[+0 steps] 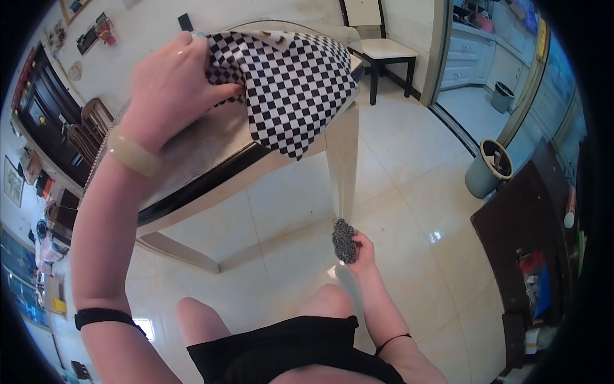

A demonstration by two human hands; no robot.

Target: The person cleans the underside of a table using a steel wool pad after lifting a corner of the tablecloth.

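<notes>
My left hand (175, 91), with a pale bangle (133, 152) at its wrist, grips the left edge of a black-and-white checkered cloth (292, 86) above the table. The cloth bunches at my fingers, and a pointed corner hangs over the table's front edge. Low by the foot of the near table leg (343, 163), my right hand (363, 252) holds a grey, curly steel-wool scouring pad (344, 241). Beneath my left arm shows a bare part of the pale tabletop (192, 163). The cloth hides its far right part.
A white-seated chair (386, 49) stands behind the table's right end. A grey-green trash bin (482, 175) sits by the kitchen doorway, near a dark brown cabinet (513, 230) at right. Wooden chairs (96, 120) are at far left. Shiny floor tiles (297, 259) lie under the table.
</notes>
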